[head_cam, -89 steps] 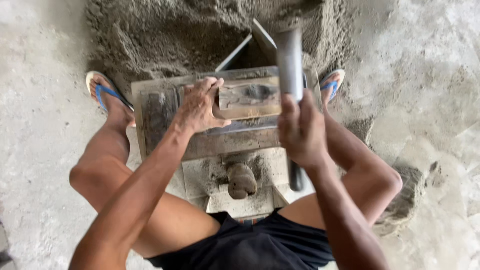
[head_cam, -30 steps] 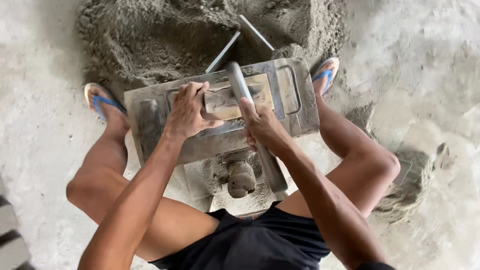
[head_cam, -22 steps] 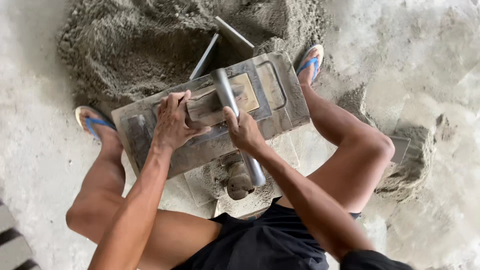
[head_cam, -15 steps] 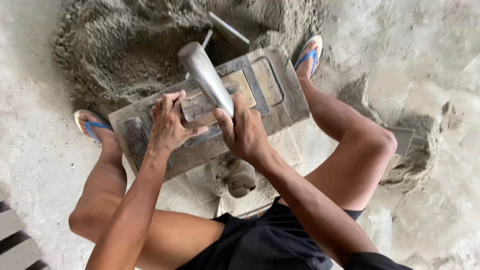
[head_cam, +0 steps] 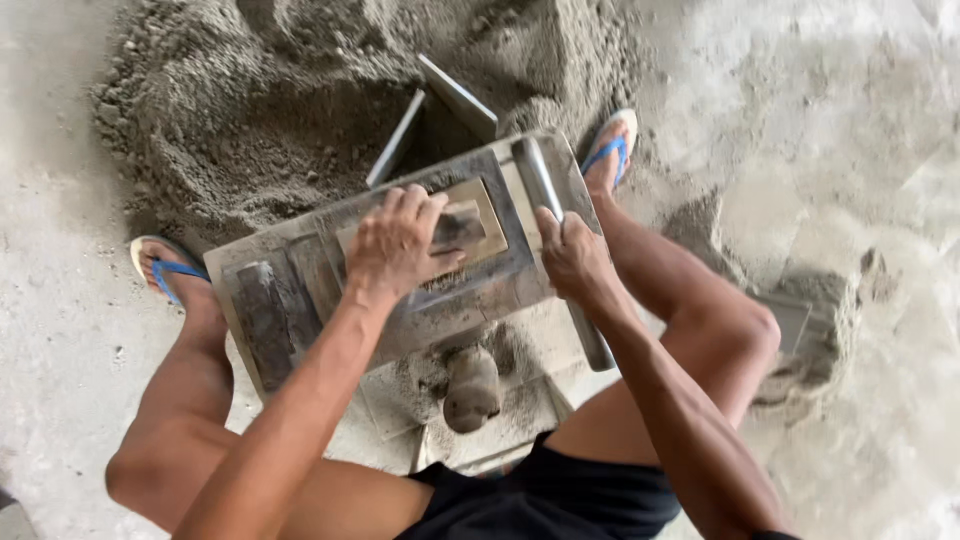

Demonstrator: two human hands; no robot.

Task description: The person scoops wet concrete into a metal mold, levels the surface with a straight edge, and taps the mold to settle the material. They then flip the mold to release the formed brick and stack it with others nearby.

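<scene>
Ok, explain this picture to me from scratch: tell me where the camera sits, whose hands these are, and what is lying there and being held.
The camera is worn on a person's head and looks straight down, so you see their own arms, bent knees and feet in blue sandals. No machine is involved, just two bare hands. The person squats over a flat grey metal mould that lies at the edge of a heap of damp sand. The left hand presses on a small block sitting in the mould's recess. The right hand grips a metal rod that lies across the mould's right end. A rounded lump sits below the mould, between the knees. The ground is pale concrete floor.
</scene>
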